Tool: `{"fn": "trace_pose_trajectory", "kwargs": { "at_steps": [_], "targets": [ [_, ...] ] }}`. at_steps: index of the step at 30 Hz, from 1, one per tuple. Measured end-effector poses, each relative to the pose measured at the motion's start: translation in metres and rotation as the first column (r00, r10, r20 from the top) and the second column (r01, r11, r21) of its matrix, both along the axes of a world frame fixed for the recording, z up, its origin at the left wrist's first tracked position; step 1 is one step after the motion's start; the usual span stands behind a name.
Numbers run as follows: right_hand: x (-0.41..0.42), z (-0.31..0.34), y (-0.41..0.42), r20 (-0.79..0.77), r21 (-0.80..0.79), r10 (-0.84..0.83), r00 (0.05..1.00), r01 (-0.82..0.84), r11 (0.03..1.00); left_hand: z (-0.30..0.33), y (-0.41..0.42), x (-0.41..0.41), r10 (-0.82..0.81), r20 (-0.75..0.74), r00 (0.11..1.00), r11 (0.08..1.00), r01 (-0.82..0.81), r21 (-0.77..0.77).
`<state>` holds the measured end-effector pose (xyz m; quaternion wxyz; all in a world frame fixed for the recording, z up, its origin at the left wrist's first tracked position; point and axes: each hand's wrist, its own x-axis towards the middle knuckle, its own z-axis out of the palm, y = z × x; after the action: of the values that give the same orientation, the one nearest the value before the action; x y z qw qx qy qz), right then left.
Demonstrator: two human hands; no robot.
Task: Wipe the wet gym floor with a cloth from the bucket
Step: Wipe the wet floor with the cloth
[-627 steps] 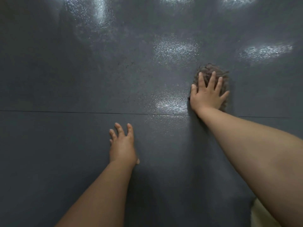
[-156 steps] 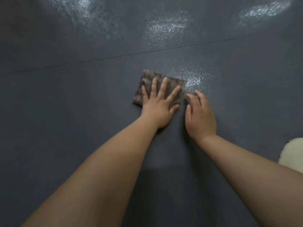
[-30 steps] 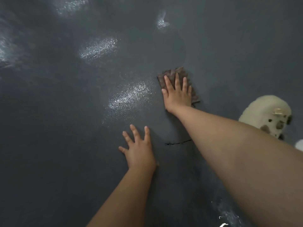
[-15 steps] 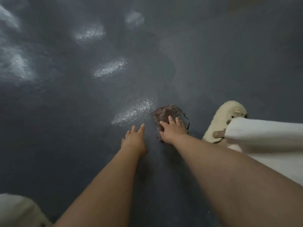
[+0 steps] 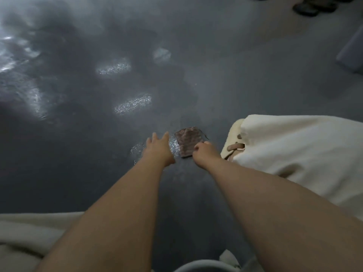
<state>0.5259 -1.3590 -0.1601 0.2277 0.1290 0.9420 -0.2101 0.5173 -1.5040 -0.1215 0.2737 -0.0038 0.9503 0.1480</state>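
Here the brown cloth [image 5: 188, 141] lies flat on the dark grey gym floor [image 5: 82, 173], roughly mid-frame, w/ a loose thread trailing off its far right corner. The right hand [image 5: 204, 153] sits at the cloth's near right edge, fingers curled under – it seems to pinch that edge, tho the fingertips are hidden so the grip itself can't be confirmed. The left hand [image 5: 158, 147] is just left of the cloth, fingers straight and spread, holding nothing; whether the palm touches the floor I can't tell. Between left hand and cloth there's a glittering wet patch [image 5: 172, 143], and more shiny wet spots further out and to the left. A cream trouser leg [image 5: 294, 154] comes in from the right, w/ a cream slipper [image 5: 232, 138] just right of the cloth. A pale curved rim [image 5: 204, 265] shows at the bottom edge – possibly the bucket, too little visible to say.
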Motion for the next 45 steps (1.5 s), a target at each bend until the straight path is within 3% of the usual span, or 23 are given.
{"fn": "trace_pose_trajectory", "kwargs": {
  "at_steps": [7,13,20,23,25,27,30,33,36,45],
  "targets": [
    [-0.011,-0.008,-0.005,0.031,0.017,-0.004,1.000,0.004,1.000,-0.019,0.010,-0.025,-0.003,-0.009,1.000,0.998,0.004,0.066],
    [-0.049,-0.057,0.011,0.067,0.009,-0.016,0.998,0.015,1.000,-0.077,0.033,-0.067,-0.056,0.046,0.997,0.998,0.056,0.008],
    [-0.106,-0.113,0.016,-0.019,-0.013,-0.040,0.999,0.040,0.999,-0.131,0.038,-0.112,-0.110,0.079,0.991,0.993,0.113,-0.027],
    [-0.110,-0.147,0.007,-0.020,0.062,0.076,0.997,-0.075,0.995,-0.155,0.036,-0.120,-0.095,0.064,0.993,0.995,0.096,-0.025],
    [-0.108,-0.173,-0.001,0.018,0.083,0.078,0.997,-0.079,0.993,-0.169,0.039,-0.126,-0.069,0.035,0.997,0.997,0.071,-0.039],
    [-0.108,-0.189,-0.005,-0.057,0.125,0.060,0.997,-0.052,0.991,-0.180,0.043,-0.132,-0.059,0.014,0.998,0.996,0.060,-0.073],
    [-0.128,-0.195,0.001,-0.137,0.199,0.070,0.988,-0.041,0.979,-0.189,0.050,-0.144,-0.042,0.003,0.999,0.991,0.042,-0.126],
    [-0.159,-0.197,0.015,-0.109,0.227,0.189,0.976,-0.161,0.961,-0.192,0.055,-0.163,0.001,0.043,0.999,0.994,0.004,-0.112],
    [-0.195,-0.199,0.029,-0.150,0.271,0.199,0.968,-0.154,0.950,-0.194,0.062,-0.178,-0.055,0.124,0.991,0.990,0.070,-0.120],
    [-0.280,-0.198,0.028,-0.116,0.271,0.063,0.991,-0.029,0.962,-0.204,0.074,-0.187,-0.098,0.189,0.977,0.977,0.131,-0.168]
  ]
}}
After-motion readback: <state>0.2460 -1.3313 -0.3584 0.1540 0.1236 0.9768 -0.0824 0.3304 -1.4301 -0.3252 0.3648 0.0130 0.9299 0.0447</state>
